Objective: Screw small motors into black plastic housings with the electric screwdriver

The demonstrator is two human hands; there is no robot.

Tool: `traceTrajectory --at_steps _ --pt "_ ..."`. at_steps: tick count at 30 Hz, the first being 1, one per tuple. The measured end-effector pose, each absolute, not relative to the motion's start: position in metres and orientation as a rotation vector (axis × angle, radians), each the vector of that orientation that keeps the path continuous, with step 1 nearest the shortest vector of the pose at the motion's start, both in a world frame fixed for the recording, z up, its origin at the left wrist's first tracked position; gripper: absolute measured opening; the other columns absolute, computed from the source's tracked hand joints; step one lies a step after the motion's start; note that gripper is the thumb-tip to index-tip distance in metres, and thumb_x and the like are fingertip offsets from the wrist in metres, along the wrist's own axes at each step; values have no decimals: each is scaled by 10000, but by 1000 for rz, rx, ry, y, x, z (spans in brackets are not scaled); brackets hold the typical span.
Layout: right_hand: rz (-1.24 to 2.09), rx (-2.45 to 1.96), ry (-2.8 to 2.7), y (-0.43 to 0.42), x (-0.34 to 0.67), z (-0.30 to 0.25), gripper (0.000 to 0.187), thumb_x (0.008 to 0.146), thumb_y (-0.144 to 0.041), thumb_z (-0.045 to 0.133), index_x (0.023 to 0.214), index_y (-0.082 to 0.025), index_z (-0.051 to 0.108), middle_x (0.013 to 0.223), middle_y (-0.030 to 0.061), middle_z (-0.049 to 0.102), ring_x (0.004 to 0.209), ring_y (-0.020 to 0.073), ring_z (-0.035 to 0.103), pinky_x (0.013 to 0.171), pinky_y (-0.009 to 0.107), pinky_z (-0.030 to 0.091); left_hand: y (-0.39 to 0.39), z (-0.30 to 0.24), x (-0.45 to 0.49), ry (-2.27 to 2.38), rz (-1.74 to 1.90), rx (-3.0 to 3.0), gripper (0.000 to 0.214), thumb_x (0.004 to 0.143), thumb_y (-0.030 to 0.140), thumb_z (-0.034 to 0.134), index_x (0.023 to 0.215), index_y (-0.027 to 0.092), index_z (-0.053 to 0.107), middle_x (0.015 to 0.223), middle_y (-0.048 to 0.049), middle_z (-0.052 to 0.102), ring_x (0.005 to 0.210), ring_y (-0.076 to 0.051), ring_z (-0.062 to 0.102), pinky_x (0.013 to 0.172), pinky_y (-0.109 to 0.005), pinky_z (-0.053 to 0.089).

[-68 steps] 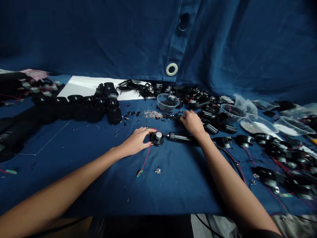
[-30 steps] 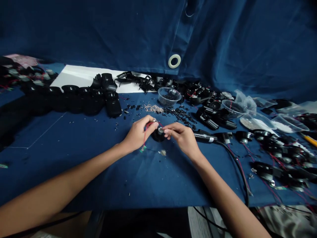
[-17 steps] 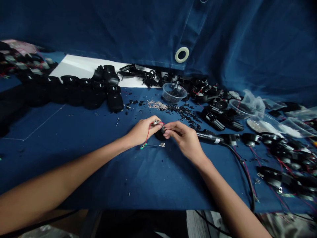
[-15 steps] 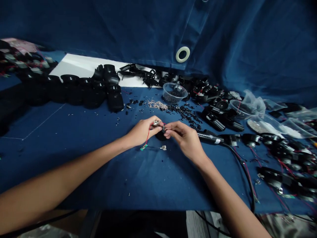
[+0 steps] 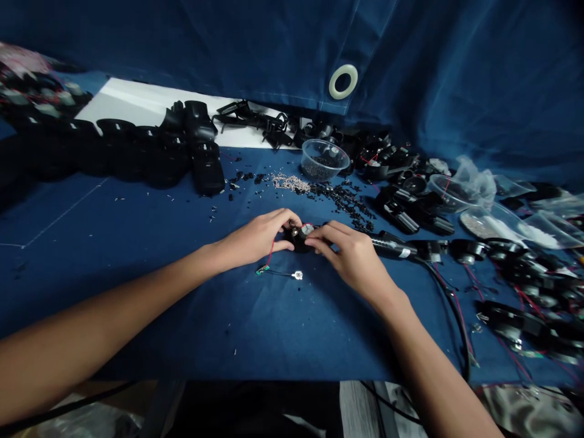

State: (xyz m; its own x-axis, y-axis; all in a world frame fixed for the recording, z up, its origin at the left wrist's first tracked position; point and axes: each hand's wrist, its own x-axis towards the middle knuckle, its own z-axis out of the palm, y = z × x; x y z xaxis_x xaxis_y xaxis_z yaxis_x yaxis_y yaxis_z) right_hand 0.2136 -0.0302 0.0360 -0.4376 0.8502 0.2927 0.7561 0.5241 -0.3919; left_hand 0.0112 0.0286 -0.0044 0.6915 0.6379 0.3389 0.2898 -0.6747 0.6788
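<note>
At the middle of the blue cloth lies a small black round housing [image 5: 298, 245] with a pale silvery part, which looks like a small motor, set in it. My left hand [image 5: 262, 238] curls round its left side, thumb in front and fingers behind. On the right side, my right hand [image 5: 349, 250] has thumb and forefinger pinched together at the housing's edge; what is between the fingertips is hidden. A red wire runs from the housing to a small green circuit board [image 5: 262, 269]. From the board a dark wire leads to a metal contact plate [image 5: 297, 275] on the cloth.
Just right lies a black pen-shaped electric screwdriver [image 5: 392, 246] with its cable. Behind are a clear tub [image 5: 325, 161], a heap of small screws [image 5: 291, 182] and scattered black bits [image 5: 344, 204]. Black casings [image 5: 207, 167] line the left; wired black assemblies [image 5: 511, 328] crowd the right.
The small dark piece held up between both hands has gone down to the housing. My left fingers have spread round the housing, and the right pinch has come to its edge. The view shifted slightly.
</note>
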Motion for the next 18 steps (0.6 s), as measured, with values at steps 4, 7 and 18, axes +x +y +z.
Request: traceTrajectory --at_steps 4,7,18 --pt "147 -1396 -2393 -32 208 29 221 947 -276 423 953 -164 614 851 58 586 754 153 568 694 271 442 29 -8 12 716 772 2337 308 829 224 630 1104 214 491 1065 -12 570 982 -144 563 867 -271 453" --pt "100 -1390 -2462 -32 206 23 236 957 -237 385 939 -155 605 863 66 580 792 167 568 700 276 439 29 -10 13 719 787 2338 294 832 220 623 1095 208 494 1058 -16 570 973 -146 566 863 -267 452" --pt "-85 -1525 -2459 -36 192 14 206 949 -198 387 932 -135 583 873 84 579 738 176 556 648 298 442 30 -12 15 744 817 2349 252 844 201 590 1079 193 499 1076 -36 572 983 -160 562 841 -270 443"
